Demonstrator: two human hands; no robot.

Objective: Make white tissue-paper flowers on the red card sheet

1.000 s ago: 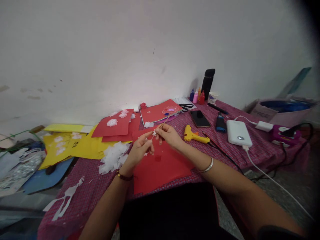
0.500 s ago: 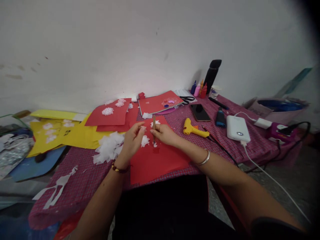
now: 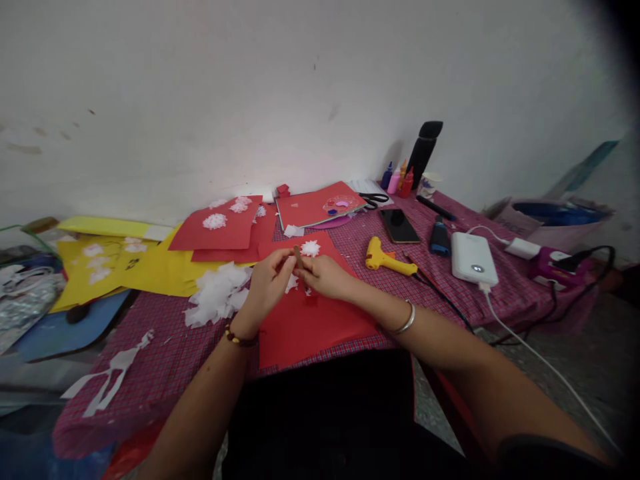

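My right hand grips a thin brown stick, held tilted above a red paper sheet. Close against the stick's upper end is my left hand, its thumb and fingertips pinched together; what sits between them is hidden. White fluffy paper flowers lie on the sheet: one flower shows beyond my hands, and another is partly covered by my fingers. A small white bit and a darker red patch appear just below the stick. Left of my left hand is a pile of white tissue pieces.
Red sheets with white flowers and yellow paper lie to the left. On the right are a yellow glue gun, a phone, a white power bank with cables, scissors and small paint bottles.
My right hand has lifted the stick from the sheet and tilted it left. My left hand has closed its fingers and come up beside the stick's upper end.
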